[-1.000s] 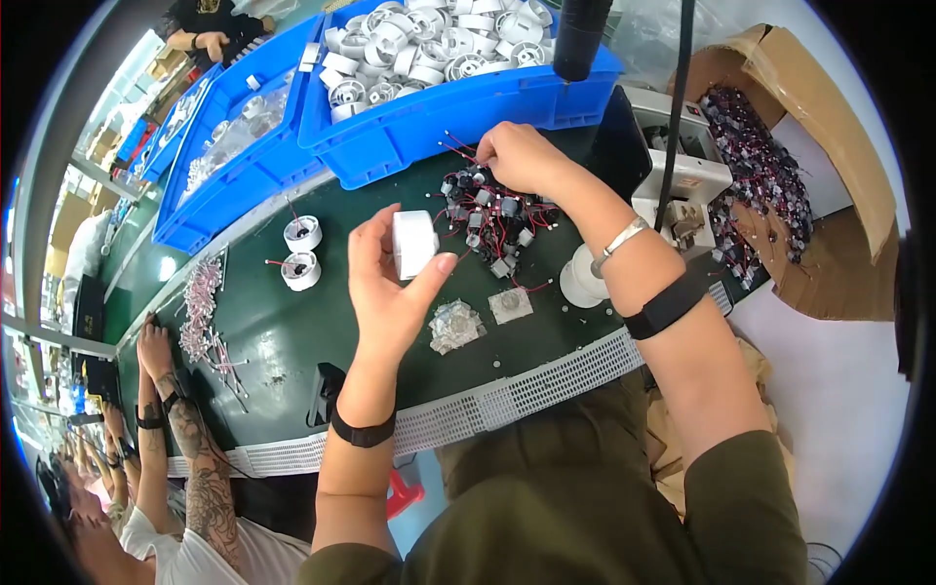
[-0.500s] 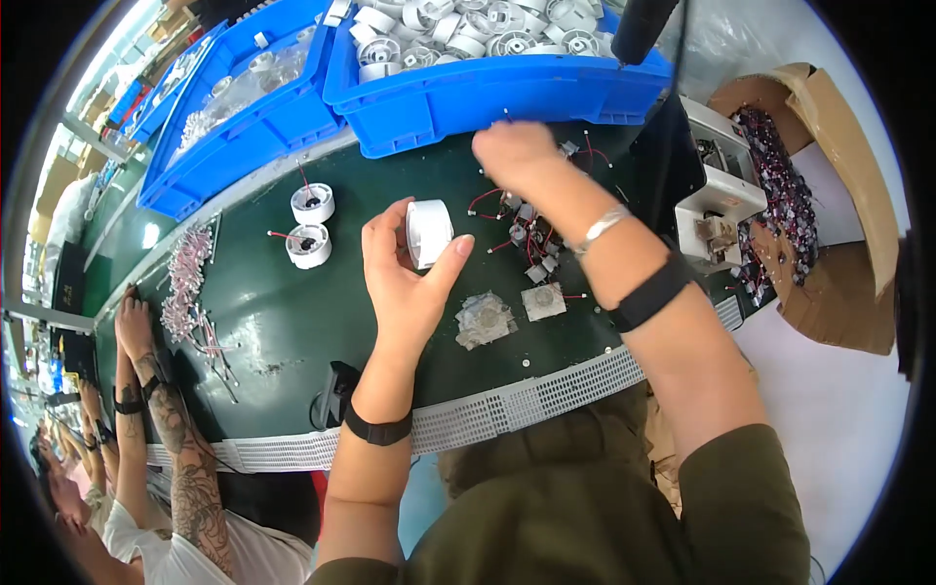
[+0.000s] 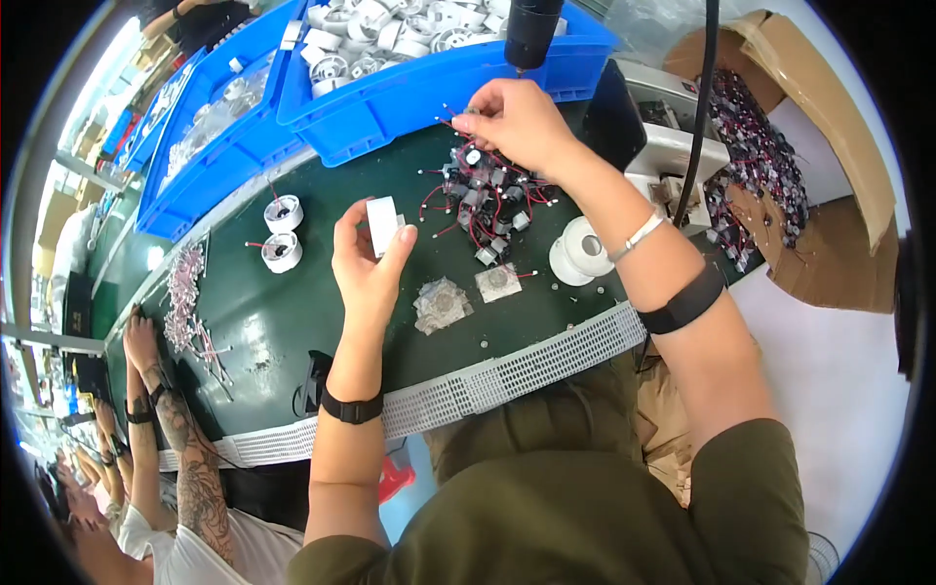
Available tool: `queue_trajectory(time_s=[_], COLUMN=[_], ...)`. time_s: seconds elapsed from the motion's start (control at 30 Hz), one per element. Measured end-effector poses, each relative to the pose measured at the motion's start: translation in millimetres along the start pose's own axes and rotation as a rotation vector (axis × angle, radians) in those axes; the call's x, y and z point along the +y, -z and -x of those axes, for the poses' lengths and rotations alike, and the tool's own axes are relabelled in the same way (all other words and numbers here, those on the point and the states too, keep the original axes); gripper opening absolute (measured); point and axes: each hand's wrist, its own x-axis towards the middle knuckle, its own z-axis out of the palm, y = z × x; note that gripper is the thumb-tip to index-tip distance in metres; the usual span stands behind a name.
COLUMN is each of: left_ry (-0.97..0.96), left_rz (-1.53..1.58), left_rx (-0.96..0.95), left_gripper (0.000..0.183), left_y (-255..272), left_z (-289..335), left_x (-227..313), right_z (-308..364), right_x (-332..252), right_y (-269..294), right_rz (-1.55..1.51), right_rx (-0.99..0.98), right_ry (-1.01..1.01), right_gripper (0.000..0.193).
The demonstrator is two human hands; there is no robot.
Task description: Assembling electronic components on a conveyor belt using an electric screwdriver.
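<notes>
My left hand (image 3: pixel 369 265) grips a white round plastic housing (image 3: pixel 382 224) between thumb and fingers, tilted above the green table. Over a pile of small grey components with red and black wires (image 3: pixel 487 200), my right hand (image 3: pixel 515 122) is pinched closed. A small component with thin wires seems to be between its fingertips, partly hidden by them. Just above that hand hangs a black electric screwdriver (image 3: pixel 532 37). To the left on the table stand two white housings (image 3: pixel 283 252) with dark parts and red wires inside.
A blue bin (image 3: pixel 390 115) of white housings stands at the back, another blue bin (image 3: pixel 210 161) left of it. A white spool (image 3: pixel 582 252), two grey pads (image 3: pixel 442 304) and a bundle of wires (image 3: pixel 182 292) lie on the table. Co-worker's arms (image 3: pixel 161 390) are at left.
The view has shifted. My right hand has gone from a blurred reach to a pinch above the component pile. My left hand has turned the housing. The screwdriver and the spool now show more.
</notes>
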Motion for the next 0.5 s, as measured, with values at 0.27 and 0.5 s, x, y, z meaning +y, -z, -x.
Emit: queue_trajectory(time_s=[0.27,0.5], left_ry=[-0.074,-0.063], left_rz=[-0.067,-0.044], left_rx=[-0.160,-0.154], left_gripper=[0.052,0.055], left_y=[-10.6,-14.6], left_z=[4.3,5.9], left_x=[9.0,13.9], right_z=[35.6,35.7], right_x=[7.7,38.5], right_y=[38.0,41.2], right_rz=[-0.381,0.319], right_rx=[-0.057,-0.028], right_ry=[-0.082,-0.041], right_gripper=[0.028,0.026])
